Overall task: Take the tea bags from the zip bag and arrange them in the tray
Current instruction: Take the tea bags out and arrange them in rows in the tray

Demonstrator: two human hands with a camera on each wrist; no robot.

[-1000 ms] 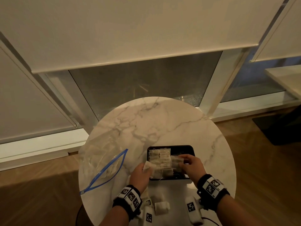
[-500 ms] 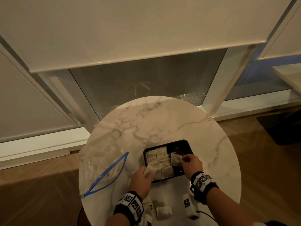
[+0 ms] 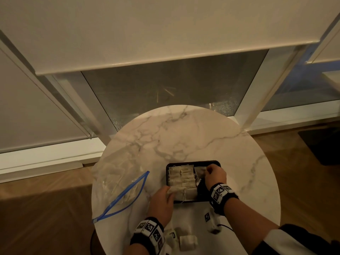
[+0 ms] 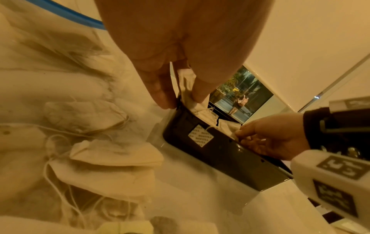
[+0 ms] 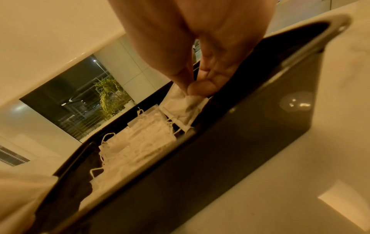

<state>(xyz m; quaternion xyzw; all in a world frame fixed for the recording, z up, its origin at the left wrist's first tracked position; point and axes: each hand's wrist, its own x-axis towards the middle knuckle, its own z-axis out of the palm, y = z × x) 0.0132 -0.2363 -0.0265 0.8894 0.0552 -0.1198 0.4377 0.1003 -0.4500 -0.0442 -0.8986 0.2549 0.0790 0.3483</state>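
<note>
My head camera looks steeply down on the round table [image 3: 184,137]. Both wrist cameras sit close, low, facing twelve o'clock; all three share the black tray [image 3: 193,162].

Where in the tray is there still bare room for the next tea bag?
The tray's left and middle hold packed tea bags. Bare black floor shows on the right, from the right hand to the right rim. The left hand pinches a bag at the near-left corner, which is crowded.
</note>
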